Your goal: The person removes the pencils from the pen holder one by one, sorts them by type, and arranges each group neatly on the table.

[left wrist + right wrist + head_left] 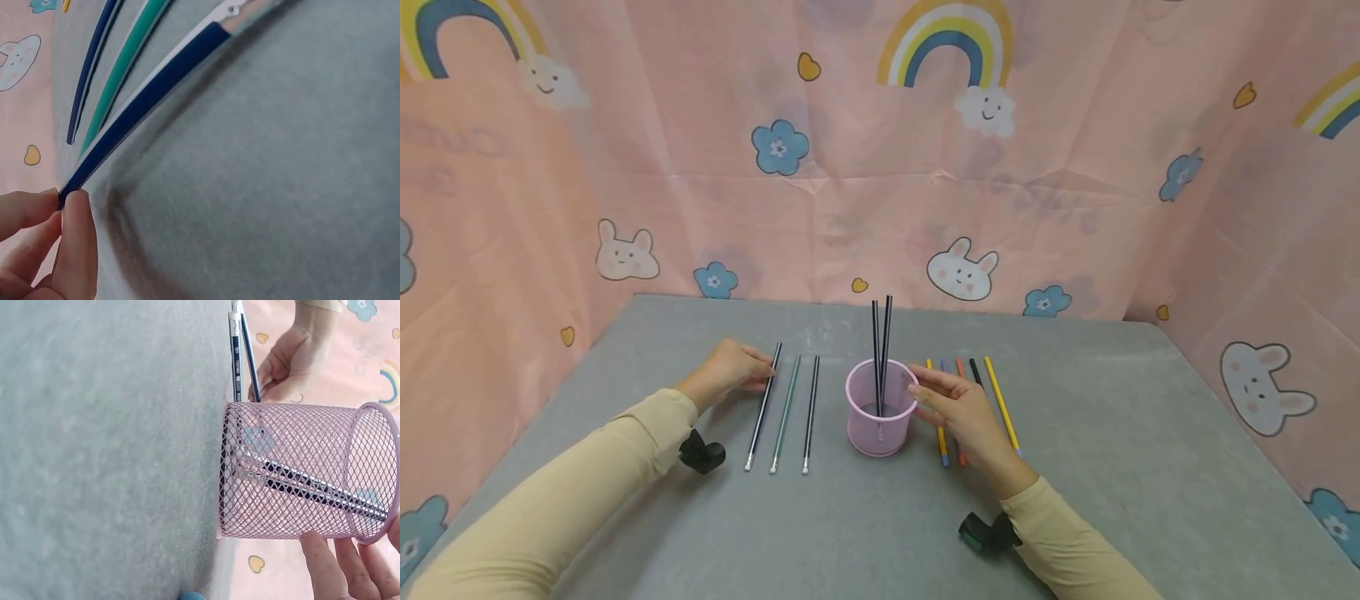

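Between thumb and fingertips, my left hand point(730, 368) pinches the far end of a dark blue pencil point(150, 99), whose white eraser end points toward me. A teal pencil point(786, 414) and another dark pencil point(812, 417) lie just right of it. My right hand point(967, 415) holds the right side of a pink mesh pencil cup point(880, 437), thumb at the rim and fingers against the outer wall. The cup stands upright. Inside lean two dark striped pencils point(325, 495), eraser ends down.
Several coloured pencils lie right of the cup, partly hidden by my right hand; a yellow one point(1002, 404) is outermost. A grey tabletop point(820, 533) carries everything. Pink printed cloth point(850, 217) hangs behind and at both sides. Dark wrist devices point(988, 533) sit below both wrists.
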The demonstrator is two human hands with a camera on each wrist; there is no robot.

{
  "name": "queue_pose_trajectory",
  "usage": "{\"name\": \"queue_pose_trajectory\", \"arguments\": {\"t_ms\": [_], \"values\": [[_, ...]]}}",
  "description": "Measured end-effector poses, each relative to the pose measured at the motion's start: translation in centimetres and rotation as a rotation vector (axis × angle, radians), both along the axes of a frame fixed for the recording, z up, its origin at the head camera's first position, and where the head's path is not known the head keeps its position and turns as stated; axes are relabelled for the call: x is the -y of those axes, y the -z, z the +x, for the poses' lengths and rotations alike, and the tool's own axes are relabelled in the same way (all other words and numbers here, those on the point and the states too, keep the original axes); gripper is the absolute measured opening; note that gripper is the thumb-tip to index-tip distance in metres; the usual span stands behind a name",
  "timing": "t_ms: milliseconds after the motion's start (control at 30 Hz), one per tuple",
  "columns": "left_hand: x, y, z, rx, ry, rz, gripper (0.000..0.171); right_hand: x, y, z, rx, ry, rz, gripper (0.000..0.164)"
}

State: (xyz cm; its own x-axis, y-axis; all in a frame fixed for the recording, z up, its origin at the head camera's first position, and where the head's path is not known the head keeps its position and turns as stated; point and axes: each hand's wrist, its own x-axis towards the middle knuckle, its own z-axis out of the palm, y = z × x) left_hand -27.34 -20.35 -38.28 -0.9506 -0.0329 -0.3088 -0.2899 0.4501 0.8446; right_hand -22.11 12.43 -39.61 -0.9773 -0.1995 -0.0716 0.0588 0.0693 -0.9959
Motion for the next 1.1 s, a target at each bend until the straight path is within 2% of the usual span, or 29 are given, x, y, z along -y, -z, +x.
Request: {"name": "queue_pose_trajectory", "arguments": {"t_ms": [167, 400, 500, 667, 800, 933, 1100], "values": [[-0.2, 0.3, -0.1, 0.011, -0.012, -0.001, 0.028, -0.1, 0.0, 0.0, 0.003, 0.003, 0.004, 0.046], [-0.5, 0.9, -0.3, -0.003, -0.040, -0.054, 0.027, 0.0, 0.0, 0.0, 0.000, 0.002, 0.005, 0.045], [-0.7, 1.0, -0.4, -0.038, -0.040, -0.114, 0.026, 0.0, 0.0, 0.0, 0.000, 0.005, 0.009, 0.045], [-1.2, 1.0, -0.3, -0.104, -0.017, -0.263, 0.025, -0.1, -0.1, 0.1, -0.003, 0.012, 0.017, 0.046], [-1.5, 0.9, -0.2, -0.111, -0.016, -0.304, 0.023, -0.1, -0.1, 0.1, -0.004, 0.014, 0.018, 0.046], [-1.9, 0.1, 0.1, -0.134, -0.026, -0.288, 0.027, -0.1, 0.0, 0.1, -0.002, 0.016, 0.023, 0.046], [-2.9, -1.9, 0.4, -0.187, -0.030, -0.192, 0.036, -0.1, 0.0, 0.0, 0.000, 0.016, 0.019, 0.046]]}}
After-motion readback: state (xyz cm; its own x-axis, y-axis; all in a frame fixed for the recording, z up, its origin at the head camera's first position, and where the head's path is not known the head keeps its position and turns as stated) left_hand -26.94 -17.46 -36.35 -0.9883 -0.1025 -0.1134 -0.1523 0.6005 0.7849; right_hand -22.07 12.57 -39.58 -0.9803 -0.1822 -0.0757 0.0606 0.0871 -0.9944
